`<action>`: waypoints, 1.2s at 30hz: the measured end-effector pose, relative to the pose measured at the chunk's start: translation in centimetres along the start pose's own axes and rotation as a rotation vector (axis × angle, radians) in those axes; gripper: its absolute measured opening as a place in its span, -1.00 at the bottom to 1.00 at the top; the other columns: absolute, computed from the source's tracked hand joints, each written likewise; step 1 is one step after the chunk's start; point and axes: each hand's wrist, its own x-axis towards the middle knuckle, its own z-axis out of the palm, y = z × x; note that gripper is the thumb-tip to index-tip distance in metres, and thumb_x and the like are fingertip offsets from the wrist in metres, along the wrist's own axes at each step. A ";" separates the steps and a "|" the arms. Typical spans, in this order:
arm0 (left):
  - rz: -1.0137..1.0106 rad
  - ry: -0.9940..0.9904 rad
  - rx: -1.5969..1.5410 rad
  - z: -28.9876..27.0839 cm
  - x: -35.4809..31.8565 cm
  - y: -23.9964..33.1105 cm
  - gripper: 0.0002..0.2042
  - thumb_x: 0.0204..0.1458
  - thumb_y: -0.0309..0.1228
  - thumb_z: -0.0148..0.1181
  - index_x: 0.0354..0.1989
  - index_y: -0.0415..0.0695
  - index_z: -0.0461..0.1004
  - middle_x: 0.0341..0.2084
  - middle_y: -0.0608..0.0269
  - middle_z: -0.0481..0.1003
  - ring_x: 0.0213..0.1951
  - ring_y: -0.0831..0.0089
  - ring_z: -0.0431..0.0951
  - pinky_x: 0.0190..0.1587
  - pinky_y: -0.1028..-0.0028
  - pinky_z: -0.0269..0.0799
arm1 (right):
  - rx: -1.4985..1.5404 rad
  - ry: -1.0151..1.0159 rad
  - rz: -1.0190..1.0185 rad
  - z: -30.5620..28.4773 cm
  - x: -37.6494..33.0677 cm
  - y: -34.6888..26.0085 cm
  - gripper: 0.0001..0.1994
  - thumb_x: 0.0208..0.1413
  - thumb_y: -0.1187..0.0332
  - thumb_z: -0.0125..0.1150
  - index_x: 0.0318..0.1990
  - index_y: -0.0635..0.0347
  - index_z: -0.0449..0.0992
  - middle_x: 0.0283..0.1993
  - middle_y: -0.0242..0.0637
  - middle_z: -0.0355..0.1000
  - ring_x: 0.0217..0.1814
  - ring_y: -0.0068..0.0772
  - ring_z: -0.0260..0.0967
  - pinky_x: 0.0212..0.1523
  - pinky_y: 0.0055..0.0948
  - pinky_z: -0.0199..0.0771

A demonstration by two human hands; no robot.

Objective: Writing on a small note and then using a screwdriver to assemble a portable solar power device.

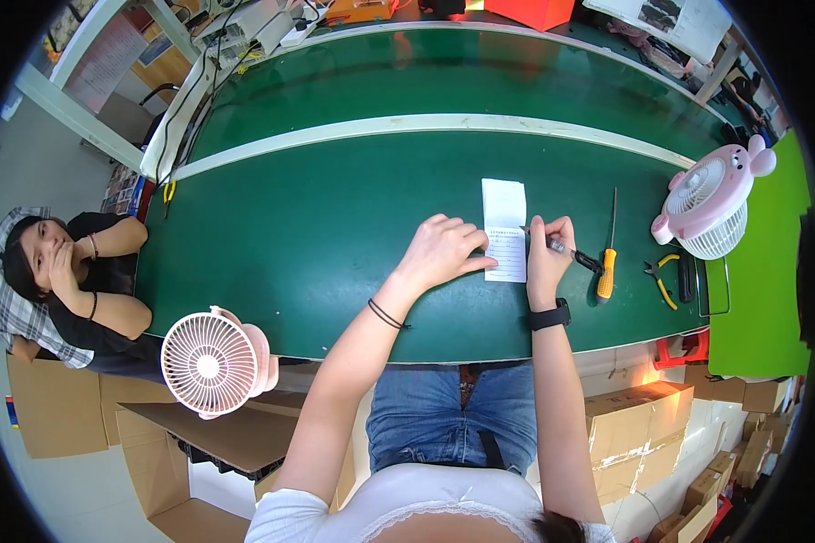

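Leaning on the left end of the green table (335, 208), a co-worker (109, 321) in a black top, one hand over the mouth, arms bent at the edge. Upper left of the frame: a small yellow-handled tool (168, 195) beside dark cables (190, 136). Lower left: a pale pink round fan (210, 366) at the table's near edge, grille facing up.

Centre, a little right: a white booklet (505, 262) open on the table, upper page blank, lower page lined and printed. Lies just right of the left hand (442, 249), and left of the right hand (548, 262), so between the two.

Left hand: palm down, fingers half curled, narrow gap between thumb and forefinger; thumb tip on the left margin of the lower page. Forearm slants up from the lower edge, black bands (388, 314) at the wrist.

Right hand: closed around a dark pen (587, 261), thumb and fingers pinching it; tip near the booklet's fold, contact with paper not certain. Forearm nearly upright in the frame, black watch (550, 317) on the wrist.

Just right of the pen's rear end: a screwdriver (607, 276) with yellow handle, shaft pointing up-frame. Further right, yellow-handled pliers (668, 294). Right side: a pink fan with animal ears (711, 195), tilted, then a bright green surface (761, 290).
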 end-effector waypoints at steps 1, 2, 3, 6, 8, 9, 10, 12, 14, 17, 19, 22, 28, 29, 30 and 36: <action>0.016 0.010 -0.013 0.1 -0.1 -0.1 -0.63 0.00 0.09 0.31 -0.32 0.04 0.65 -0.50 0.38 0.58 -0.33 0.37 0.62 -0.19 0.37 0.46 | 0.024 -0.003 0.012 0.1 0.0 -0.1 -0.69 0.22 0.47 0.29 -0.46 0.17 0.24 -0.56 -0.55 0.20 -0.52 -0.78 0.10 -0.49 -0.61 0.09; 0.032 0.021 -0.025 0.1 -0.1 -0.2 -0.64 0.01 0.08 0.31 -0.34 0.04 0.65 -0.52 0.38 0.58 -0.34 0.38 0.62 -0.19 0.36 0.46 | 0.049 -0.005 0.022 0.2 0.0 -0.3 -0.70 0.23 0.47 0.29 -0.45 0.17 0.24 -0.56 -0.55 0.20 -0.51 -0.77 0.10 -0.49 -0.61 0.10; 0.035 0.021 -0.024 0.1 -0.1 -0.2 -0.64 0.01 0.08 0.31 -0.34 0.04 0.65 -0.52 0.38 0.58 -0.34 0.38 0.62 -0.19 0.36 0.46 | 0.050 -0.002 0.021 0.2 0.0 -0.5 -0.70 0.23 0.47 0.29 -0.45 0.17 0.24 -0.56 -0.55 0.20 -0.51 -0.77 0.10 -0.49 -0.61 0.10; 0.103 -0.004 -0.017 -0.3 0.1 -0.4 -0.63 0.00 0.10 0.30 -0.35 0.05 0.66 -0.53 0.37 0.60 -0.37 0.39 0.62 -0.22 0.36 0.46 | 0.057 0.005 0.003 0.5 0.2 -0.6 -0.70 0.24 0.47 0.28 -0.44 0.17 0.24 -0.55 -0.54 0.21 -0.50 -0.77 0.12 -0.47 -0.62 0.13; 0.139 0.000 0.005 0.0 -0.3 -0.6 -0.63 -0.01 0.13 0.31 -0.31 0.11 0.67 -0.56 0.40 0.58 -0.43 0.40 0.60 -0.26 0.39 0.46 | 0.059 -0.004 0.030 0.4 -0.2 -0.6 -0.71 0.24 0.49 0.27 -0.44 0.17 0.24 -0.55 -0.54 0.21 -0.50 -0.78 0.14 -0.48 -0.62 0.13; 0.130 -0.018 0.001 0.0 -0.2 -0.3 -0.62 -0.01 0.15 0.31 -0.29 0.11 0.68 -0.59 0.38 0.57 -0.43 0.40 0.60 -0.26 0.39 0.46 | 0.028 -0.003 0.036 0.2 0.0 -0.5 -0.71 0.25 0.49 0.27 -0.44 0.17 0.24 -0.55 -0.54 0.21 -0.50 -0.77 0.14 -0.47 -0.62 0.13; 0.129 -0.004 0.005 0.2 -0.3 -0.2 -0.61 -0.02 0.15 0.31 -0.27 0.11 0.68 -0.61 0.36 0.56 -0.44 0.38 0.60 -0.26 0.37 0.47 | 0.000 -0.008 0.050 0.1 -0.2 -0.7 -0.71 0.25 0.50 0.27 -0.43 0.17 0.24 -0.55 -0.54 0.21 -0.50 -0.77 0.15 -0.47 -0.62 0.13; 0.119 -0.008 0.000 0.1 -0.5 0.0 -0.59 -0.03 0.16 0.31 -0.26 0.10 0.69 -0.61 0.33 0.55 -0.45 0.35 0.60 -0.26 0.37 0.48 | -0.022 -0.012 0.040 0.1 -0.5 -1.2 -0.71 0.25 0.50 0.27 -0.43 0.17 0.24 -0.55 -0.54 0.22 -0.50 -0.77 0.17 -0.47 -0.63 0.14; 0.121 -0.033 0.005 -0.2 -0.4 0.1 -0.56 -0.05 0.17 0.32 -0.24 0.08 0.70 -0.60 0.30 0.56 -0.44 0.33 0.61 -0.23 0.36 0.49 | 0.037 -0.007 0.048 0.1 -0.5 -1.3 -0.71 0.25 0.50 0.27 -0.43 0.17 0.24 -0.55 -0.53 0.23 -0.50 -0.77 0.17 -0.47 -0.62 0.14; 0.130 -0.068 -0.002 -0.8 -0.4 0.4 -0.51 -0.06 0.21 0.29 -0.22 0.04 0.69 -0.55 0.27 0.61 -0.39 0.32 0.65 -0.21 0.34 0.50 | 0.020 -0.004 0.034 -0.1 -0.6 -1.4 -0.71 0.24 0.49 0.27 -0.44 0.17 0.24 -0.54 -0.53 0.24 -0.50 -0.75 0.15 -0.46 -0.62 0.13; 0.113 -0.096 0.014 -0.9 -0.5 0.3 -0.49 -0.05 0.22 0.28 -0.19 0.03 0.69 -0.55 0.25 0.61 -0.38 0.31 0.65 -0.20 0.34 0.50 | 0.018 -0.002 0.026 -0.1 -0.5 -1.1 -0.70 0.24 0.49 0.28 -0.44 0.17 0.24 -0.54 -0.53 0.24 -0.50 -0.75 0.14 -0.46 -0.62 0.13; 0.102 -0.077 0.017 -0.6 -0.6 0.2 -0.53 -0.04 0.19 0.33 -0.17 0.08 0.71 -0.59 0.25 0.58 -0.43 0.30 0.62 -0.21 0.34 0.51 | 0.043 0.022 0.003 0.1 -0.5 -0.6 -0.70 0.23 0.48 0.28 -0.44 0.17 0.24 -0.54 -0.54 0.23 -0.49 -0.75 0.14 -0.46 -0.63 0.13; 0.118 -0.072 0.013 0.0 -0.7 0.2 -0.54 -0.01 0.17 0.31 -0.15 0.08 0.70 -0.59 0.25 0.58 -0.43 0.31 0.63 -0.23 0.33 0.50 | 0.082 0.063 0.029 0.1 -0.5 -1.0 -0.70 0.24 0.42 0.33 -0.42 0.17 0.27 -0.53 -0.53 0.26 -0.50 -0.77 0.14 -0.47 -0.63 0.14; 0.133 -0.066 0.016 0.2 -0.6 0.0 -0.54 -0.01 0.17 0.30 -0.15 0.07 0.70 -0.59 0.26 0.58 -0.43 0.31 0.62 -0.23 0.33 0.50 | 0.035 0.101 -0.029 0.1 -0.3 -1.1 -0.70 0.23 0.40 0.36 -0.40 0.17 0.28 -0.52 -0.52 0.28 -0.49 -0.76 0.16 -0.47 -0.63 0.16; 0.142 -0.058 0.009 0.2 -0.5 -0.2 -0.54 0.00 0.17 0.30 -0.15 0.07 0.70 -0.59 0.25 0.58 -0.44 0.31 0.62 -0.24 0.33 0.50 | -0.013 0.137 -0.082 0.2 -0.3 -1.5 -0.69 0.22 0.38 0.39 -0.39 0.18 0.30 -0.52 -0.52 0.30 -0.49 -0.76 0.19 -0.47 -0.63 0.18; -0.198 0.266 -0.152 0.6 0.7 -0.3 -0.63 0.14 -0.03 0.27 -0.06 -0.05 0.60 -0.54 0.30 0.51 -0.38 0.31 0.55 -0.21 0.31 0.43 | -0.274 0.198 -0.227 0.4 0.3 -2.4 -0.76 0.15 0.44 0.42 -0.04 0.18 0.58 -0.23 -0.41 0.57 -0.29 -0.64 0.39 -0.31 -0.58 0.38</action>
